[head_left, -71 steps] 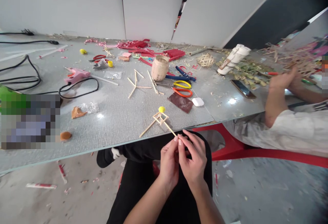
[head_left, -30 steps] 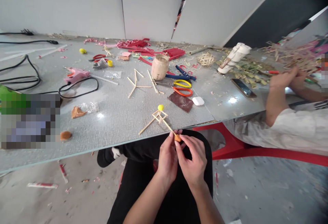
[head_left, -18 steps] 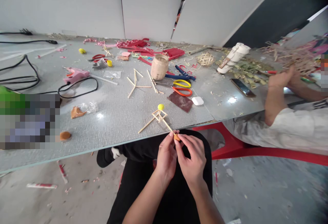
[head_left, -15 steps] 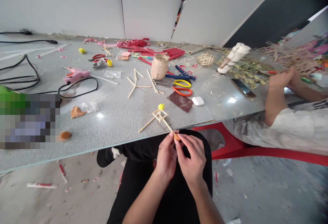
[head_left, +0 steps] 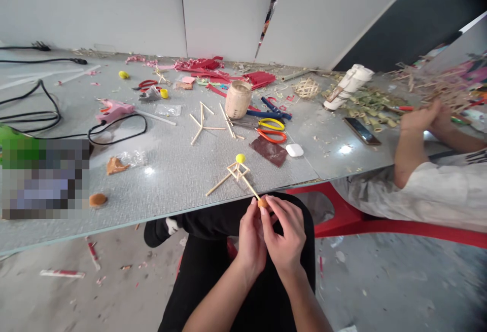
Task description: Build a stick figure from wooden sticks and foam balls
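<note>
A small stick figure made of thin wooden sticks, with a yellow clay ball on top, stands at the table's front edge. One of its long sticks reaches over the edge toward me, with an orange clay lump on its end. My right hand pinches this lump between thumb and index finger. Curled around the left side of the same stick end, my left hand has its fingertips at the lump; its lower fingers are partly hidden. Another orange clay piece lies at the left near the edge.
Behind the figure are a second stick frame, a bamboo cup, scissors, brown sandpaper and a white case. A pink glue gun with its cord lies left. At right sits another person beside a phone.
My left fingertips have shifted slightly down and away from the stick, so more of the orange clay shows. My right hand keeps its pinch, and the stick figure stays in place.
</note>
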Available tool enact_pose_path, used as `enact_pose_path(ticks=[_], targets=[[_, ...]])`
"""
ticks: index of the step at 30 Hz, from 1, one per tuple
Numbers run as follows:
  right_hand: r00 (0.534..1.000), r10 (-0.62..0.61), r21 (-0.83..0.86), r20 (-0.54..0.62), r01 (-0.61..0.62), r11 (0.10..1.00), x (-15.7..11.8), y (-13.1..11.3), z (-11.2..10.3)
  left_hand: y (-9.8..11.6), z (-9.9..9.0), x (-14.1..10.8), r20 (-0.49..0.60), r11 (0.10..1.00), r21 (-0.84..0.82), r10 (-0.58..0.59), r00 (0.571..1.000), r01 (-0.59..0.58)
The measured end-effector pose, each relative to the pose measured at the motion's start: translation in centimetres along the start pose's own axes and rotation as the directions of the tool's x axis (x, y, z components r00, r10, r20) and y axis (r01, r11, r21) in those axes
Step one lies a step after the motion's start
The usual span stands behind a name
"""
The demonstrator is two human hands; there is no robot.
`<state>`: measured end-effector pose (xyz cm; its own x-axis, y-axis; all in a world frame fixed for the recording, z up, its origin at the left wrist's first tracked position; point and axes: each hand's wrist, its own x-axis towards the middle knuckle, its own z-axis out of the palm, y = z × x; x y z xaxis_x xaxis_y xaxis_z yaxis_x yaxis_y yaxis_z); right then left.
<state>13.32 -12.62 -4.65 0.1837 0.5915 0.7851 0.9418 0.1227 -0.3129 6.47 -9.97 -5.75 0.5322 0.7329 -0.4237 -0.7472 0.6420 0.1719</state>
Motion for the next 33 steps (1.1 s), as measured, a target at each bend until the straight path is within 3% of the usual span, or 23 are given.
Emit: enact_pose_path(ticks=[5, 11, 19, 33], targets=[[0.999, -0.042, -0.004, 0.018, 0.043, 0.999, 0.4, 0.19, 0.19, -0.33, 0.05, -0.2, -0.018, 1.0, -0.017, -0.001, 1.0, 0.0], [0.997, -0.068, -0.017, 0.02, 0.069, 0.998, 0.46, 0.02, 0.36, -0.04, 0.14, -0.46, -0.007, 0.994, 0.095, 0.048, 0.999, -0.047], [0.997, -0.062, -0.061, 0.041, 0.065, 0.996, 0.32, 0.0, 0.39, -0.13, 0.13, -0.58, -0.031, 0.994, 0.084, 0.072, 0.997, -0.07], [0.999, -0.011, -0.04, 0.039, 0.013, 0.999, 0.9, -0.48, 0.34, 0.07, 0.03, -0.32, 0.042, 0.997, 0.069, 0.041, 0.998, -0.044]])
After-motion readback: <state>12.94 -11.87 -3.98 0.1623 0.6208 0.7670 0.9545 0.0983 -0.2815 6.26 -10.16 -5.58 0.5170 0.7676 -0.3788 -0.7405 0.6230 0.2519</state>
